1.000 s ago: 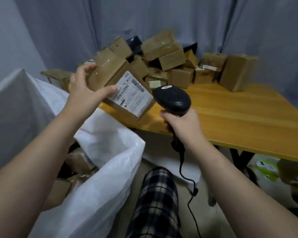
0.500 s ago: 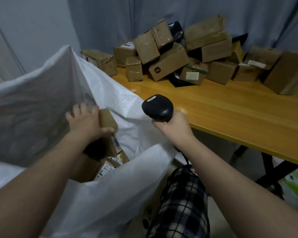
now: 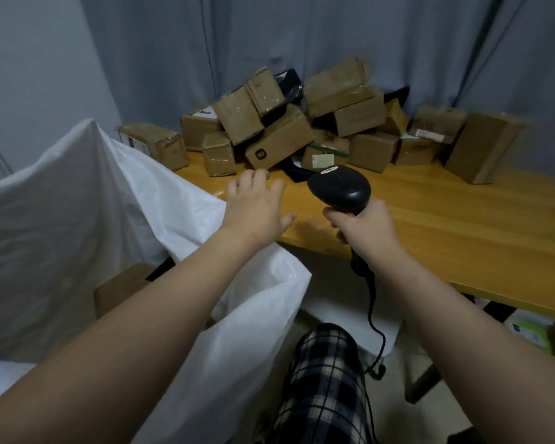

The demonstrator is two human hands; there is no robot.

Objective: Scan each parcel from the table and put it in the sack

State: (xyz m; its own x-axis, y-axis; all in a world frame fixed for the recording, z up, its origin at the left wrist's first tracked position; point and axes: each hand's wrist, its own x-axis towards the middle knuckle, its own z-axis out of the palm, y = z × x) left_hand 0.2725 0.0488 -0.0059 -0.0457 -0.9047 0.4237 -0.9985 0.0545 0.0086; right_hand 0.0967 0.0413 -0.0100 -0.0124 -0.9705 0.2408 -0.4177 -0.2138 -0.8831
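Currently, the parcels (image 3: pixel 289 129) form a loose pile at the far side of the desk (image 3: pixel 446 219), in front of a grey curtain (image 3: pixel 302 43). They are brown cardboard boxes sealed with clear tape. Several carry white labels, and black mailers (image 3: pixel 290 83) show between them. The boxes lie at mixed angles.

- The long box (image 3: pixel 279 142) at the front of the pile bears a dark square logo on its near end. Its long axis runs from near-left to far-right, and the far end is raised against the boxes behind it.
- The low box (image 3: pixel 154 144) lies flat at the left end of the pile. Its long axis runs from far-left to near-right.
- The tall box (image 3: pixel 484 145) at the right end stands on end, leaning slightly.

The white sack (image 3: pixel 77 219) stands at the left edge of the desk with its mouth open. A brown box (image 3: pixel 122 286) is visible inside it.

The left hand (image 3: pixel 257 206) is over the desk, palm down, with its fingers spread and nothing in it. The fingertips are near the front of the pile, apart from the boxes.

The right hand (image 3: pixel 362 225) grips the handle of the black scanner (image 3: pixel 338 189). The scanner head is above the desk and points away from the person, toward the pile. Its cable (image 3: pixel 374 302) hangs from the handle, past a plaid trouser leg (image 3: pixel 327 379).
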